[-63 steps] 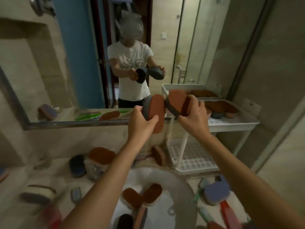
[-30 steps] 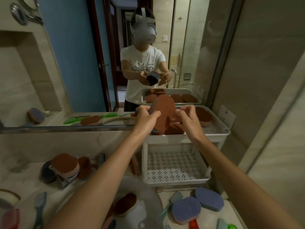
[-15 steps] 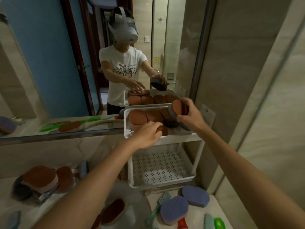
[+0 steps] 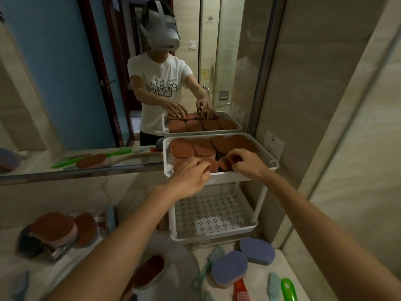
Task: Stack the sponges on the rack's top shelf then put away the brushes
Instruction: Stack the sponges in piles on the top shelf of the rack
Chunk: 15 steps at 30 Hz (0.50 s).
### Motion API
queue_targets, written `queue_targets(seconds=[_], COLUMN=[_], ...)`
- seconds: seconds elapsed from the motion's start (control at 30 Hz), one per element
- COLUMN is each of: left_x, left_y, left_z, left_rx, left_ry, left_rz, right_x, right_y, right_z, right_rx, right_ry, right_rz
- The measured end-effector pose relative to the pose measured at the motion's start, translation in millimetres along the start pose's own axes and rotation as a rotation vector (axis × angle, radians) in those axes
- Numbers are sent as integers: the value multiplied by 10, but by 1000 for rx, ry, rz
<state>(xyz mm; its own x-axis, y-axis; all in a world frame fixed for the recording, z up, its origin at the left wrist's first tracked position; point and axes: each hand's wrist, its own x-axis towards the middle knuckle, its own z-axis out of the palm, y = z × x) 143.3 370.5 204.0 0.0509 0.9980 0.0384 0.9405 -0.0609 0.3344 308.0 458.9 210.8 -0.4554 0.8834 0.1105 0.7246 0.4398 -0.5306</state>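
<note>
Pressing hands point(image 4: 217, 170) on stacked sponges point(image 4: 193, 148)

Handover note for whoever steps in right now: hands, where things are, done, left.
Left hand: flat on a brown-faced sponge at the top shelf's front, no closed grip visible.
Right hand: fingers around another sponge beside it, setting it down.
Done: top shelf nearly full of brown-faced sponges.
Left: two purple sponges on the counter at right, more sponges at left by the tap and one in the basin. Brushes untouched on the counter; lower shelf holds nothing.
</note>
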Motion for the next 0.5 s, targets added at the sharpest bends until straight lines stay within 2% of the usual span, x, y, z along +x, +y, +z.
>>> queue_targets(seconds=[0.17, 0.33, 0.4, 0.5], left_x=[-2, 4, -17, -143], left_y=[105, 118, 117, 133], left_z=[-10, -6, 9, 43], left_rx=[-33, -99, -192, -301], left_ry=[-21, -15, 47, 247], left_rz=[-5, -14, -12, 39], right_x=[-70, -178, -263, -492], right_y=[-11, -61, -101, -203], right_z=[120, 222, 276, 433], right_rx=[-151, -150, -95, 34], right_ry=[127, 279, 389, 564], right_rz=[34, 28, -16, -139])
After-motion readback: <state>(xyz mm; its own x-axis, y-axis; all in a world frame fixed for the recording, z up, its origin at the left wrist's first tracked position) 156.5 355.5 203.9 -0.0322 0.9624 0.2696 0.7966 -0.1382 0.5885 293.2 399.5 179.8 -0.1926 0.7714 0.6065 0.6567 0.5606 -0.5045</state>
